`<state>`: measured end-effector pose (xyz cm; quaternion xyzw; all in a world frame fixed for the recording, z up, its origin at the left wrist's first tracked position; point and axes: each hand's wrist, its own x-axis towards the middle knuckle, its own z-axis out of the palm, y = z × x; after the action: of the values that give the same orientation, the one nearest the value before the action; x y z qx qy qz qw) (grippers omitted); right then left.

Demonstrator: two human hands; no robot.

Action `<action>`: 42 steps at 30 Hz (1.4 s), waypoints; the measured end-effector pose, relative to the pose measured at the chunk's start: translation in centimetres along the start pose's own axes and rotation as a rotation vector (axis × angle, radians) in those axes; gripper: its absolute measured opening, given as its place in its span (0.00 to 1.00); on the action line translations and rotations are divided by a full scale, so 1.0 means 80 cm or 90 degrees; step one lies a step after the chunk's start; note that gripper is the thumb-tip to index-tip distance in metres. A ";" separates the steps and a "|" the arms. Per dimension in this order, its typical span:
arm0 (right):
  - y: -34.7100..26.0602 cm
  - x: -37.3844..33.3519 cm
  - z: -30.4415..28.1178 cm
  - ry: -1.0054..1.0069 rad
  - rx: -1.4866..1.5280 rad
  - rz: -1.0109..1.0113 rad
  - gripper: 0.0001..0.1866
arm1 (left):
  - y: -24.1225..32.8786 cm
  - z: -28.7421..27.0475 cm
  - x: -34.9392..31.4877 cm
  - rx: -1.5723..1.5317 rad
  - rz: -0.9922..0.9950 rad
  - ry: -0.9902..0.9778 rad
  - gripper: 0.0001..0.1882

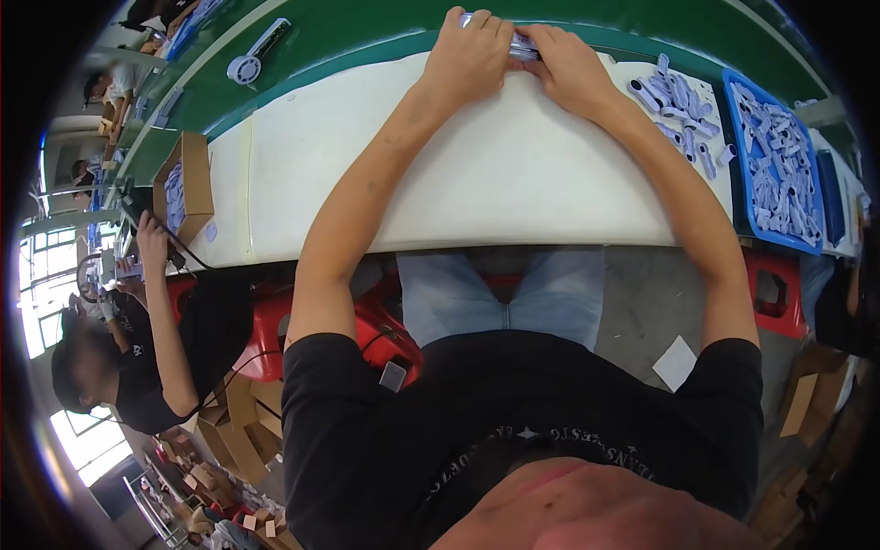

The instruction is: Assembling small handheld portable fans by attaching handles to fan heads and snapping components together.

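At the far edge of the white table mat, my left hand (466, 60) and my right hand (570, 71) meet over a shiny pale lavender plastic part (523, 48). Both hands are closed on it, with the fingers bent over its top. Most of the part is hidden under them, so its full shape does not show. To the right of my right hand lies a loose pile of lavender plastic handle pieces (680, 101), some with dark ends. On the green surface at the far left rests a device like a handheld fan (259, 53), with a round head.
A blue tray (739, 151) full of lavender pieces stands at the right. An open cardboard box (195, 179) with more parts sits at the mat's left end. A co-worker (165, 339) on the left holds a dark corded tool (134, 203). Red stools (775, 293) stand below the table.
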<state>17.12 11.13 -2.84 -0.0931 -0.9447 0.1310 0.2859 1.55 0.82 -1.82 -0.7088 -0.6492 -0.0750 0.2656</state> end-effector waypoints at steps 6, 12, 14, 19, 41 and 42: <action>0.009 -0.003 -0.001 -0.006 -0.004 0.014 0.20 | 0.002 -0.009 0.004 0.058 0.007 -0.065 0.23; 0.007 0.012 -0.029 -0.102 0.150 0.027 0.22 | -0.013 -0.007 0.009 -0.038 0.020 -0.020 0.23; 0.009 0.012 -0.034 -0.132 0.172 0.031 0.23 | -0.016 -0.005 0.010 -0.069 0.002 -0.034 0.23; -0.002 0.023 -0.031 -0.113 0.068 0.003 0.25 | -0.036 -0.004 -0.010 -0.082 -0.007 0.108 0.23; 0.171 -0.032 -0.111 0.054 -0.261 0.242 0.11 | -0.361 0.027 -0.156 -0.437 -0.690 0.501 0.50; 0.159 -0.033 -0.133 0.005 -0.173 0.262 0.12 | -0.353 0.014 -0.140 -0.449 -0.691 0.493 0.50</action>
<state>26.54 24.62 0.48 -0.3218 -0.9137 0.0577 0.2414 -27.47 -8.07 0.10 -0.2551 -0.7049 -0.6428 0.1579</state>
